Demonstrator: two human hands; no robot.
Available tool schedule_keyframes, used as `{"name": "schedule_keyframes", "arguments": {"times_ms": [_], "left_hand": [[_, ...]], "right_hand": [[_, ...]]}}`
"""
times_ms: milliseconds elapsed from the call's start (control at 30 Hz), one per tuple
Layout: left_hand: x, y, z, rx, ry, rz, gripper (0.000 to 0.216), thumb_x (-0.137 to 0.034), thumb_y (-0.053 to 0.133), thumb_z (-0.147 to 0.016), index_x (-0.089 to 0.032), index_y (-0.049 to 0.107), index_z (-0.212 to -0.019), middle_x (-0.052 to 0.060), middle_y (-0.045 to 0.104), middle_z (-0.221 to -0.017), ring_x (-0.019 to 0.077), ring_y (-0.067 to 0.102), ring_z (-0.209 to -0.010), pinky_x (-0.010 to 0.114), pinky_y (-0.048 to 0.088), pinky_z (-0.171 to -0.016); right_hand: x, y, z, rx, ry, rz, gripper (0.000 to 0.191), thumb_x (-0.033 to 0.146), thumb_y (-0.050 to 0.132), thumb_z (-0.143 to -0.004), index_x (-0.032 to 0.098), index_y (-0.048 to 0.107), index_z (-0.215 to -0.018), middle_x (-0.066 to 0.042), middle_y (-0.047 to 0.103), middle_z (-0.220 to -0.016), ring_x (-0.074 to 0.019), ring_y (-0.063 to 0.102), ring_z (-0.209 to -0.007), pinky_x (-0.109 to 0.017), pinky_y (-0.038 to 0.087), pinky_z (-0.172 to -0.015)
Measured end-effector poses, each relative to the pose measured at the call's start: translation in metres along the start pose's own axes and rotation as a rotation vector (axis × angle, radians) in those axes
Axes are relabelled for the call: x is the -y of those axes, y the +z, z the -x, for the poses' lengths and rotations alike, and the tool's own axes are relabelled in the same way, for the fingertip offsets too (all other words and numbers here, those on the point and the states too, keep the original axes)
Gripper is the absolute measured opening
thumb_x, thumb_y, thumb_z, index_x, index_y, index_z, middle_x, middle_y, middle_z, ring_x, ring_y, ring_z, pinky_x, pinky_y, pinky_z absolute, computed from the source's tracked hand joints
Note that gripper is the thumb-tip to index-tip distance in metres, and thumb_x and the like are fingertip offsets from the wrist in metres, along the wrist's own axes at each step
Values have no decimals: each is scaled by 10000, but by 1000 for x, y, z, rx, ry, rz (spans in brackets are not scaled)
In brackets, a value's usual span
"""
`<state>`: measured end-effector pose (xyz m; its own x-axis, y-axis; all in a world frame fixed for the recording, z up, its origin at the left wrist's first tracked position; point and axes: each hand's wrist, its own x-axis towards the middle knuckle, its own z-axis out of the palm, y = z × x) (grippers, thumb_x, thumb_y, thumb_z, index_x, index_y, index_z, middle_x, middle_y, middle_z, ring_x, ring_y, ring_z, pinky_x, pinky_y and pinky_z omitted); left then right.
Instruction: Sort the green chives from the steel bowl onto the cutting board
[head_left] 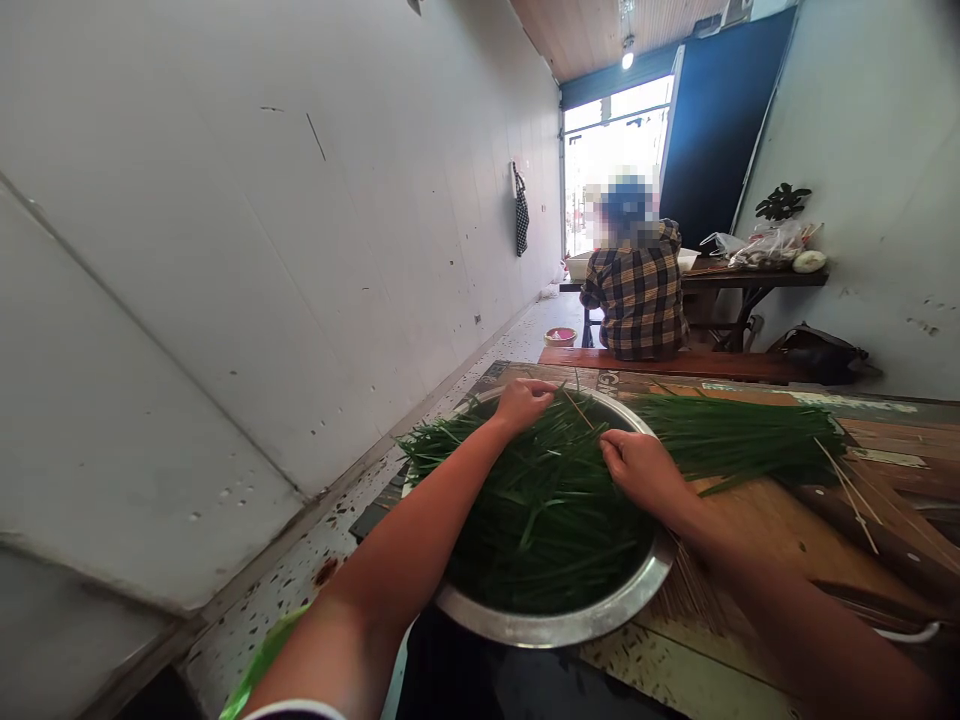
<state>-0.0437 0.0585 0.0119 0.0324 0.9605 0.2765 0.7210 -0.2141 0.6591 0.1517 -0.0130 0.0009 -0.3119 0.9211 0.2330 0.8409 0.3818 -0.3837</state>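
Note:
A wide metal basin [551, 630] full of cut green chives [544, 520] stands on the table in front of me. Over its far rim my left hand [525, 403] is closed in a pinch at some chive leaves. At the basin's right side my right hand [637, 468] is closed, fingertips at the lower end of a thin bamboo skewer [576, 408]. This skewer slants up from there towards my left fingertips; whether they touch it I cannot tell. Long chives [739, 435] lie bundled right of the basin, and more chives [431, 442] lie to its left.
Loose skewers [855, 495] lie on the right of the wooden table [780, 520], and a bunch of skewers [688, 590] beside the basin. Ahead, a person in a plaid shirt [637, 300] sits on a bench [720, 368]. A white wall [300, 250] runs along the left.

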Motion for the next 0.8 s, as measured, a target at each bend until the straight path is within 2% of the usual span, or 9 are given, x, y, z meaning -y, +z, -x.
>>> {"name": "schedule_keyframes", "arguments": {"times_ms": [133, 300, 333, 467, 500, 600, 700, 800], "left_hand": [[-9, -4, 6, 141, 43, 0, 313, -253, 543, -730, -149, 736, -953, 25, 708, -769, 137, 596, -729, 210, 457, -679], [-34, -16, 19, 475, 192, 37, 307, -327, 572, -734, -162, 746, -925, 8, 712, -820, 133, 594, -760, 193, 444, -675], [-35, -18, 19, 466, 203, 19, 311, -348, 566, -743, -160, 749, -910, 6, 708, -794, 135, 593, -749, 197, 440, -667], [-22, -14, 11, 178, 148, -164, 314, -382, 567, -756, -164, 747, -891, 26, 696, -783, 146, 592, -732, 226, 430, -676], [-17, -12, 9, 161, 129, -223, 314, -399, 597, -734, -171, 745, -890, 36, 696, -796, 153, 594, -737, 233, 430, -675], [-8, -2, 4, 173, 102, -379, 353, -457, 664, -668, -184, 742, -877, 62, 692, -811, 187, 599, -770, 263, 435, -700], [-9, 2, 4, 208, 75, -462, 256, -351, 674, -683, -181, 741, -861, 72, 689, -821, 191, 600, -783, 271, 436, -717], [-11, 0, 5, 228, 25, -402, 217, -257, 682, -675, -171, 741, -866, 59, 687, -794, 159, 589, -718, 246, 435, -670]], "right_hand": [[0, 0, -1, 5, 18, -7, 297, 239, 356, -869, 174, 621, -752, -63, 676, -751, -145, 563, -677, -252, 291, -609], [-1, 0, -2, -20, 37, -8, 292, 238, 354, -869, 173, 613, -751, -69, 676, -760, -148, 562, -682, -255, 287, -608], [-1, 0, -2, -23, 39, -12, 289, 239, 355, -868, 175, 612, -752, -68, 677, -762, -147, 562, -682, -255, 286, -606], [-1, 0, -2, -16, 32, -7, 284, 243, 360, -867, 179, 607, -742, -63, 674, -747, -144, 560, -671, -255, 281, -600], [-1, 0, -2, -12, 32, -1, 285, 244, 361, -868, 180, 606, -737, -61, 673, -740, -144, 558, -667, -256, 279, -598], [0, 0, -2, -5, 37, 8, 285, 247, 363, -868, 182, 610, -741, -57, 672, -742, -143, 557, -667, -254, 278, -593], [2, -1, -1, 1, 39, 16, 288, 242, 364, -868, 180, 614, -739, -56, 669, -734, -142, 555, -660, -253, 281, -592], [2, -2, -1, 3, 28, 21, 294, 240, 360, -867, 179, 613, -732, -60, 670, -731, -143, 557, -660, -256, 283, -598]]}}
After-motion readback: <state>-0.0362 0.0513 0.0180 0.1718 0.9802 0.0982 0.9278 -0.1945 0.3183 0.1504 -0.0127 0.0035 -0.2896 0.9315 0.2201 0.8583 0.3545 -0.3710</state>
